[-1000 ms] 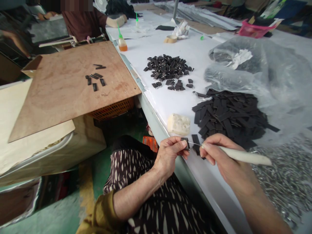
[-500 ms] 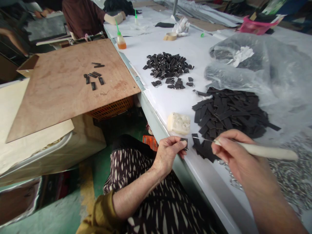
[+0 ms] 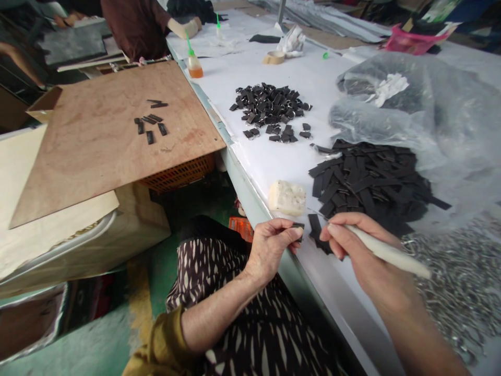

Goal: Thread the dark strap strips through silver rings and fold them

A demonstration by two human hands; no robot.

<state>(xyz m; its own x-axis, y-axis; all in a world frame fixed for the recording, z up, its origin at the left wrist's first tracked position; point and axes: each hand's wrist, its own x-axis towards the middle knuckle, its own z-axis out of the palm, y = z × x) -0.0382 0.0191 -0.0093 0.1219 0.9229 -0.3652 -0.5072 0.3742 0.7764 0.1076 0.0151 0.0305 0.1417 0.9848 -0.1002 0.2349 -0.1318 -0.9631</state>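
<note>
My left hand [image 3: 270,248] is closed at the table's edge, pinching a small black strip [image 3: 299,228] between thumb and fingers. My right hand [image 3: 366,261] grips the white handle of an awl [image 3: 391,253], its thin metal tip pointing left, above some loose black strips. Just beyond it lies a big heap of black strips [image 3: 368,180]. A pitted cream-coloured block [image 3: 287,198] sits beyond my left hand. Many small metal rings [image 3: 462,292] are spread to the right of my right hand. Farther back is a pile of short black tabs with metal rings [image 3: 270,104].
A wooden board [image 3: 117,141] on the left carries several black pieces. A bottle of orange liquid [image 3: 194,68], a tape roll [image 3: 274,57], a clear plastic bag [image 3: 438,104] and a pink basket [image 3: 415,40] stand farther off. Another person [image 3: 135,28] sits across at the back left.
My right hand has moved left with the awl, closer to my left hand, and the handle now slants down to the right. My left hand has barely shifted, still pinching the black strip.
</note>
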